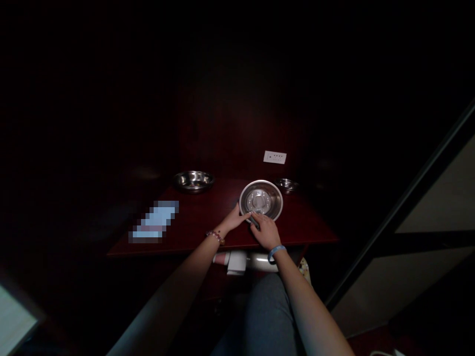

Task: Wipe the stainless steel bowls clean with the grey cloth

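A shiny steel bowl (275, 210) is tilted toward me above the dark red desk, showing its inside with a ring of marks round the bottom. My left hand (235, 217) grips its near left side, the thumb along the rim. At the near rim is my right hand (266, 232), fingers bent and reaching just inside the bowl. Close to the right fingertips lies a small dark object (254, 222), mostly covered by the hand; its kind is too dark to tell.
A wide steel bowl (193, 189) stands at the back left of the desk (204, 230), and smaller steel bowls (287, 185) sit at the back right. A blurred-out phone-like bright rectangle (156, 221) lies on the left. White socket panel (274, 157) behind; white and pink items (237, 261) below the edge.
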{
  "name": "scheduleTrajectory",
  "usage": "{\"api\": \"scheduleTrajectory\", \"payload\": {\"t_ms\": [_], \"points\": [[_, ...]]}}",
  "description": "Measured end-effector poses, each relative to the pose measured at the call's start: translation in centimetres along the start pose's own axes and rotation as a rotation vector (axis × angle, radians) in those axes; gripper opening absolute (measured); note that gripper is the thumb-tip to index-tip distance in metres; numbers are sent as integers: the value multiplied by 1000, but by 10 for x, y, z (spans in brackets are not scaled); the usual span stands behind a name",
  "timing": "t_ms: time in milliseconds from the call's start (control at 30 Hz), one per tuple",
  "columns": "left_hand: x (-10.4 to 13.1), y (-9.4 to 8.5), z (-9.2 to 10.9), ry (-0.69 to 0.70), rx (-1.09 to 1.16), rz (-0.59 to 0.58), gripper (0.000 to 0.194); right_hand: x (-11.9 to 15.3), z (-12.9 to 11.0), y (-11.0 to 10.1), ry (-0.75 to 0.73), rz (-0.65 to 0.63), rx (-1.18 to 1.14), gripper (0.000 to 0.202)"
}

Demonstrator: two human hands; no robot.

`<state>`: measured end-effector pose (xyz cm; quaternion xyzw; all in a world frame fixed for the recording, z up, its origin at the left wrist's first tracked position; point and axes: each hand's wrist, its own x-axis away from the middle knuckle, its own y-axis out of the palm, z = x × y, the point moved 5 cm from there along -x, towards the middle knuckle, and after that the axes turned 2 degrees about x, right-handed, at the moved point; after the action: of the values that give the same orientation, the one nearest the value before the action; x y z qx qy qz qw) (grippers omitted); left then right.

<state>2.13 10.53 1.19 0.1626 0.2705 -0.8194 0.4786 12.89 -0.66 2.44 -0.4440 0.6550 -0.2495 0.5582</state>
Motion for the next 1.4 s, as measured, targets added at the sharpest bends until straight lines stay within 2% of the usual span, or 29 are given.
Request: {"api": "scheduleTrajectory", "payload": {"t_ms": [233, 667, 800, 967, 1100, 1267, 1400], "points": [[1, -4, 2, -43, -46, 20, 57, 5, -4, -4, 47, 66, 58, 39], [2, -9, 13, -10, -21, 66, 57, 8, 0, -8, 64, 139, 99, 34], [3, -9, 16, 20, -15, 93, 58, 6, 2, -4, 44, 104, 72, 37], [3, -8, 11, -55, -43, 88, 52, 2, 3, -2, 3, 55, 61, 38], [5, -7, 8, -119, -6, 90, 69, -7, -3, 1, -39, 12, 77, 38], [5, -8, -3, -219, -5, 98, 84, -13, -3, 7, -20, -11, 65, 40], [3, -11, -2, -147, -13, 134, 71, -10, 2, 10, -19, -36, 38, 43]]}}
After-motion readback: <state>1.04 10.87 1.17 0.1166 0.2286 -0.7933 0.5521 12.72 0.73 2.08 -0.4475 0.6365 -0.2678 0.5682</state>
